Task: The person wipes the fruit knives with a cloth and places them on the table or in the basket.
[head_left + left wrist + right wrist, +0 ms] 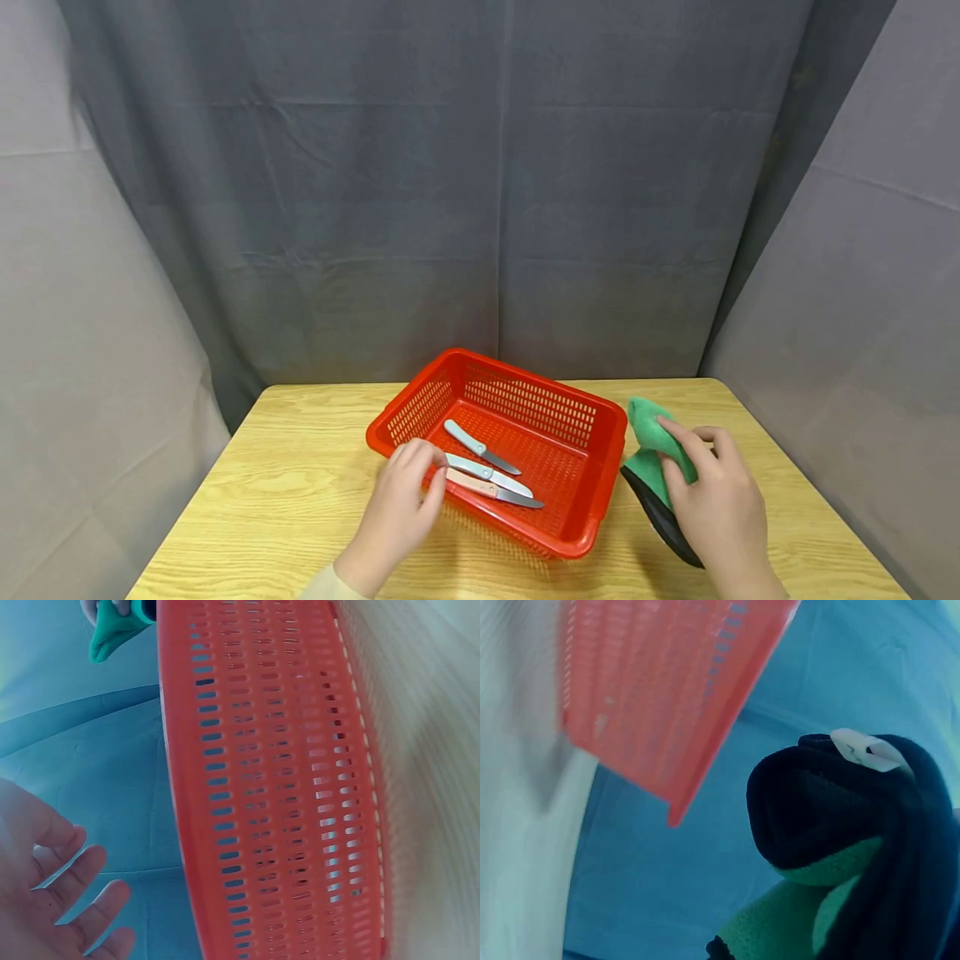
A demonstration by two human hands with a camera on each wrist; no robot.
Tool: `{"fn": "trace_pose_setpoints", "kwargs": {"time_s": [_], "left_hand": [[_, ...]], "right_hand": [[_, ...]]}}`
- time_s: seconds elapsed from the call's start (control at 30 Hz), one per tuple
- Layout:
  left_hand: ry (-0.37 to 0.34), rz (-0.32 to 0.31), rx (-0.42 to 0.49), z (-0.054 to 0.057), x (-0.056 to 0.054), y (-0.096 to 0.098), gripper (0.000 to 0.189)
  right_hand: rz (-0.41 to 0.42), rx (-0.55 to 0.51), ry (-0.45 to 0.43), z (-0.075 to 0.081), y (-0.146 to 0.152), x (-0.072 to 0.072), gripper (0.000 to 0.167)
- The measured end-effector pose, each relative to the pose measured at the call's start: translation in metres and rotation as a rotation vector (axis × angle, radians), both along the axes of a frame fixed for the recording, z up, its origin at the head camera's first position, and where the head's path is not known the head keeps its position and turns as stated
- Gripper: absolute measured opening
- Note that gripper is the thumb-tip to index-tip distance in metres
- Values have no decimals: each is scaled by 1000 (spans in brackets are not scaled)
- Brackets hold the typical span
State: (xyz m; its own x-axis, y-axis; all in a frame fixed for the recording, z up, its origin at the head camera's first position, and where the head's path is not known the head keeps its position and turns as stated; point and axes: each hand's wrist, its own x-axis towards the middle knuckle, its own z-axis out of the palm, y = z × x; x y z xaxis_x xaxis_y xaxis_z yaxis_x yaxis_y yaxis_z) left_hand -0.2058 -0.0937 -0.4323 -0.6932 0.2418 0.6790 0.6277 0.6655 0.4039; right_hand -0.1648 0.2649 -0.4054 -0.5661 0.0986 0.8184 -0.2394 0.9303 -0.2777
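Note:
Over the near left rim of a red plastic basket hovers my left hand, its fingers apart and loosely bent, empty in the left wrist view. Three small knives lie in the basket near that hand: a light blue one farther back, another light blue one in the middle, and one with a pale pink handle in front. On the right, my right hand pinches a green cloth with a black border. A white tag shows on its dark edge.
The basket stands on a light wood-grain table. Behind the table hangs a grey curtain, with pale cloth panels on the left and right.

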Motion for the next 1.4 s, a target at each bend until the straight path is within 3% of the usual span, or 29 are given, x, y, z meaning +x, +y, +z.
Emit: {"fn": "trace_pose_setpoints", "kwargs": {"time_s": [0.27,1.07,1.4], "left_hand": [[-44,18,-5,-6,7,-1,13],[-58,46,-29,-14,16,-5,18],[-80,50,-39,-16,18,-6,20]], "right_hand": [[-10,22,-114,-13,21,-5,48],[20,161,-521,-56,50,-24,45],[28,195,-584,-65,49,-27,45]]}}
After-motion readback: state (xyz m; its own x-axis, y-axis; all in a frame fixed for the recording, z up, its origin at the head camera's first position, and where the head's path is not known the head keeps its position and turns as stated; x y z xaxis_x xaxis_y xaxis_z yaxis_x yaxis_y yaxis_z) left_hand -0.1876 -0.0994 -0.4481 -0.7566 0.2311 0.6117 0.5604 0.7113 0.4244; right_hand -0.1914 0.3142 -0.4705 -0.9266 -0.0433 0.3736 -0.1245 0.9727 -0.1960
